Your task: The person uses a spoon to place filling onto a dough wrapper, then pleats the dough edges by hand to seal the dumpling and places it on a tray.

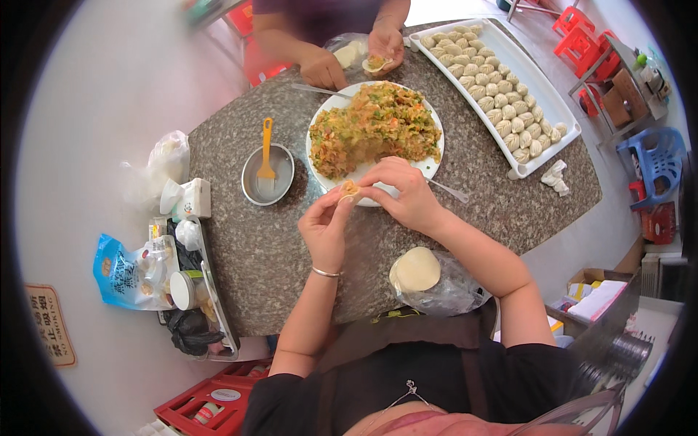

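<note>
Between the fingertips of both my hands is a partly folded dumpling (349,190), its filling showing at the top. My left hand (325,217) pinches its lower left side, while the thumb and fingers of my right hand (397,189) grip its right edge. Just beyond lies a white plate (314,158) heaped with chopped vegetable filling (376,128). A metal utensil handle (450,191) sticks out from the plate's near right rim. Closer to my body, a stack of round dough wrappers (417,269) rests on a clear plastic bag (458,289).
Across the granite table (251,240), a co-worker's hand (386,46) holds a filled wrapper. Pleated dumplings (501,98) line a white tray (545,103) at the far right. A metal bowl with a yellow-handled brush (266,158) stands left; packages crowd a side tray (232,340).
</note>
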### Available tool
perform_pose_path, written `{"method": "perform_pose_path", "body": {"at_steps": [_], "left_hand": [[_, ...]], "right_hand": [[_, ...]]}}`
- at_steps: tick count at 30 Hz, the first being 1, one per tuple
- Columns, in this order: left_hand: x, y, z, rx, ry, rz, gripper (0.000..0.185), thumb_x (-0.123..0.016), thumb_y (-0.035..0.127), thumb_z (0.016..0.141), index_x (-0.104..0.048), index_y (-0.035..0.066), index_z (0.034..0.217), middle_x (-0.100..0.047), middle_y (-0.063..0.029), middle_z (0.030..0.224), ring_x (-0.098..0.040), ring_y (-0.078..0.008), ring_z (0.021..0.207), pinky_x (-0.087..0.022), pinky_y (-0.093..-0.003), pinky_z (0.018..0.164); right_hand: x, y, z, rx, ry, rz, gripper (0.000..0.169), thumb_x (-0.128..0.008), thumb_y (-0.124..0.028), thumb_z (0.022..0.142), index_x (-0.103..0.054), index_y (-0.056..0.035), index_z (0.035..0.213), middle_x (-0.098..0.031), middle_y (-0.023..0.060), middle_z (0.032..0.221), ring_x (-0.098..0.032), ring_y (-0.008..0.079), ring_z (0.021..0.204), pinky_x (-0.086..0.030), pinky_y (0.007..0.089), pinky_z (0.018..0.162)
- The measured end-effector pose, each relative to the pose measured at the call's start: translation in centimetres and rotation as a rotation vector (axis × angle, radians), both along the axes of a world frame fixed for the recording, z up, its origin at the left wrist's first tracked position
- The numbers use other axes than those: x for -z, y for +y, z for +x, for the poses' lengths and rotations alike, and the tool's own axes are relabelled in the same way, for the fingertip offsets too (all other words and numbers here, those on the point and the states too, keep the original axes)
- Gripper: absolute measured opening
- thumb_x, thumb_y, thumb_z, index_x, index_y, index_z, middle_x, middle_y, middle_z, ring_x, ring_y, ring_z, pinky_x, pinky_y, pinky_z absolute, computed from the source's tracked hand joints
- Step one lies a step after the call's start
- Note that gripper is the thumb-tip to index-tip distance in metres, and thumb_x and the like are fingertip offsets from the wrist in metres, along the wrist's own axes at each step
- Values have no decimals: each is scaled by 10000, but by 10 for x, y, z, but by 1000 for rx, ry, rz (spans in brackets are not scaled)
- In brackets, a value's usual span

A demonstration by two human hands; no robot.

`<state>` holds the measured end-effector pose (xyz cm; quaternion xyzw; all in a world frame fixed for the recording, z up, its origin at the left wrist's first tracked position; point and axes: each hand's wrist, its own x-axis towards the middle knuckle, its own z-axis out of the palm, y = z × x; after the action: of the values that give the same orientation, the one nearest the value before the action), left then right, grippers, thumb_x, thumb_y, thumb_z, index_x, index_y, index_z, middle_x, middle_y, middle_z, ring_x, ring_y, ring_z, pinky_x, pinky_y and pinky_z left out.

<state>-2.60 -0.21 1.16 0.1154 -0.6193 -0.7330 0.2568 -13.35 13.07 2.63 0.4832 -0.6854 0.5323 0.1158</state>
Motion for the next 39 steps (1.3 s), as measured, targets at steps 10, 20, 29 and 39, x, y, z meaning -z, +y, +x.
{"method": "perform_pose_path", "body": {"at_steps": [10, 20, 29, 39], "left_hand": [[-7, 6, -10, 133, 10, -38, 154, -638, -62, 793, -615, -37, 944, -619, -160, 1077, -601, -170, 957, -486, -279, 840], [-12, 10, -45, 239, 25, 0, 138, -622, -74, 795, -604, -43, 928, -612, -177, 1097, -598, -196, 997, -488, -306, 874], [1, 9, -37, 165, -14, -2, 98, -651, -53, 785, -640, -33, 880, -626, -135, 1054, -601, -164, 944, -489, -288, 830], [3, 8, -38, 246, 32, -32, 116, -629, -77, 788, -627, -31, 895, -602, -144, 1104, -587, -169, 975, -483, -295, 843]], "right_hand": [[-11, 20, -5, -88, -418, 40, 96, -632, -113, 818, -627, -16, 822, -639, 78, 813, -599, 192, 789, -452, 303, 715], [-9, 34, -27, 37, -454, 43, 105, -630, -115, 810, -623, -11, 813, -625, 89, 795, -593, 222, 791, -453, 318, 735], [1, 26, -23, 38, -251, 40, 115, -634, -126, 807, -615, -13, 799, -612, 86, 788, -580, 220, 759, -453, 318, 698], [-1, 30, -27, -43, -525, 59, 119, -646, -122, 800, -607, -9, 797, -605, 79, 788, -576, 221, 770, -450, 318, 700]]}}
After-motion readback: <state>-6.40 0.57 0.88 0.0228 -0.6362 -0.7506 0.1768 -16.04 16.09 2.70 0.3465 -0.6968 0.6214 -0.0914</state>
